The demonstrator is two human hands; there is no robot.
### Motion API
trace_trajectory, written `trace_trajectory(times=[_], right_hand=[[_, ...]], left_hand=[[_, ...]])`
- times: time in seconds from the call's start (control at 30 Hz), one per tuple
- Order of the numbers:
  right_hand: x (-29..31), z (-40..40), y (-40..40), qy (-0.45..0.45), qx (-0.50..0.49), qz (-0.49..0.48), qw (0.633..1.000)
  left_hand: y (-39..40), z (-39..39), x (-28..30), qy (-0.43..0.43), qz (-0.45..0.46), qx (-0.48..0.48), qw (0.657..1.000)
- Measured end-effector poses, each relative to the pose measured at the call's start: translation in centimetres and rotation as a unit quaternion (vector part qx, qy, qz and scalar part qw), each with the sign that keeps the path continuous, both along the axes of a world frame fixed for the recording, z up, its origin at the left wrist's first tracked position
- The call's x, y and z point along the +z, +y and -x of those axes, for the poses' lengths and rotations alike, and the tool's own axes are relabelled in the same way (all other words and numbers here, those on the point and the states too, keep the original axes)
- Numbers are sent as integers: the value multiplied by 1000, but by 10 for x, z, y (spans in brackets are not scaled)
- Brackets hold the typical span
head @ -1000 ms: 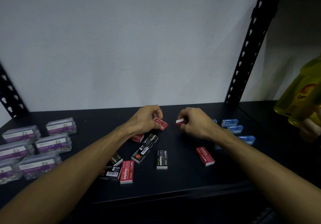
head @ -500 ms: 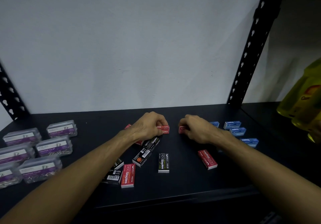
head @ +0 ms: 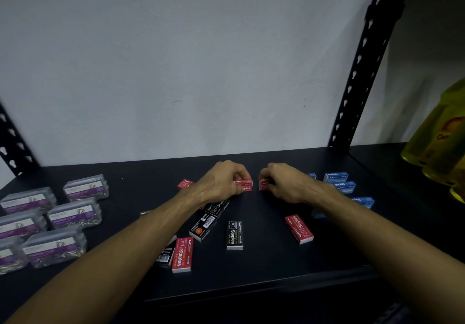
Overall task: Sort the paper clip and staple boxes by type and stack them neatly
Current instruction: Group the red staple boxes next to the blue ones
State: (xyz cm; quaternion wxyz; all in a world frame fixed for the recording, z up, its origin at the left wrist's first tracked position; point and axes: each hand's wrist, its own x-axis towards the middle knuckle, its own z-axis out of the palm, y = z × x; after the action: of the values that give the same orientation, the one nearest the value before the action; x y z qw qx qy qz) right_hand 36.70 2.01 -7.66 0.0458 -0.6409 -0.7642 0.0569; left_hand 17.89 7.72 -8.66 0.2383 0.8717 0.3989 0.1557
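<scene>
On the dark shelf (head: 251,278), the person's left hand (head: 221,181) curls its fingers over a red staple box (head: 245,185), white-lettered and lying flat, possibly on a second red box beneath; the box juts out to the right of the grip. The right hand (head: 284,184) pinches another small red staple box (head: 264,184), which shows only at the left edge of that grip, just apart from the first. Near the front lie loose boxes: a red one (head: 182,254), a black one (head: 234,235), and a red one (head: 299,228) to the right. Blue staple boxes (head: 342,184) sit far right. Clear paper clip boxes (head: 74,215) with purple labels cluster at left.
</scene>
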Motion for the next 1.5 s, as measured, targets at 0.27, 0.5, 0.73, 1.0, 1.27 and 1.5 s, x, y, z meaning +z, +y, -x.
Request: trace_trajectory(times=[0.27, 0.5, 0.73, 1.0, 1.27, 1.5], right_hand=[[3, 2, -4, -24, -7, -17, 1000], [18, 6, -24, -10, -23, -75, 997], [23, 18, -57, 14, -88, -99, 991], [13, 33, -94, -9, -139, -71, 988], [5, 42, -123, -61, -183, -47, 980], [1, 38, -128, -17, -172, -37, 984]], left_hand=[[2, 5, -1, 4, -3, 3, 1000], [2, 34, 7, -31, -13, 37, 999], [-11, 74, 16, -33, -9, 86, 996], [-41, 96, 9, 33, -16, 87, 995], [-57, 101, 5, 77, -64, 68, 993], [-60, 102, 3, 84, -78, 77, 990]])
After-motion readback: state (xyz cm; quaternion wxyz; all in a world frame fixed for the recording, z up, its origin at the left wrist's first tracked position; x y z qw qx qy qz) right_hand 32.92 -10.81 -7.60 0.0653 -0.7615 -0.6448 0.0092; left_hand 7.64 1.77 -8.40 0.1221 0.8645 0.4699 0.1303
